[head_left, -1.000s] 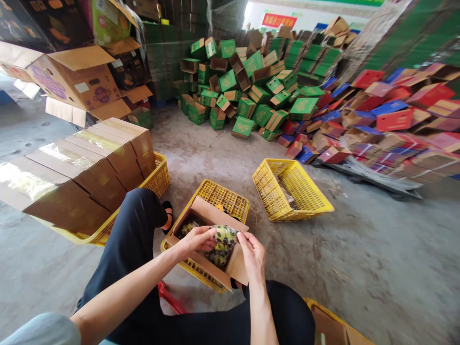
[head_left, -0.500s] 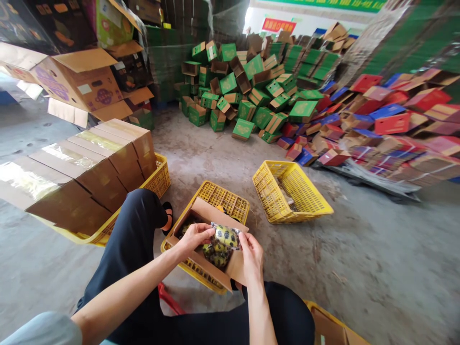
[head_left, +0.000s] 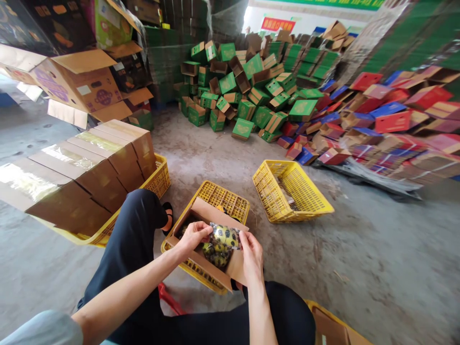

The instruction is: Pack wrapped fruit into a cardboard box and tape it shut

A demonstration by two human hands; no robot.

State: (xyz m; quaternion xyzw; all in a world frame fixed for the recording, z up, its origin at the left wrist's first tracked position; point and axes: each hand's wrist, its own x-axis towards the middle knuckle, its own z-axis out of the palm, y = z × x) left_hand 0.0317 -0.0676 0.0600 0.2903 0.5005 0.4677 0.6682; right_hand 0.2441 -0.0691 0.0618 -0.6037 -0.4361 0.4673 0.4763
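Between my two hands is a clear plastic packet with a yellow-green, dark-spotted content. My left hand pinches its left end, and my right hand pinches the right end. Directly under it stands an open cardboard box with its flaps folded out. More packets of the same look lie inside, partly hidden by my hands and the held packet. The box rests on an upturned yellow plastic crate between my legs.
At left, taped cardboard boxes fill a yellow crate. Another yellow crate stands tilted at right, and a further crate's edge shows at lower right. Heaps of green boxes and red and blue boxes lie beyond.
Both hands keep their hold on the packet, which has shifted only very slightly. Nothing else has visibly moved.
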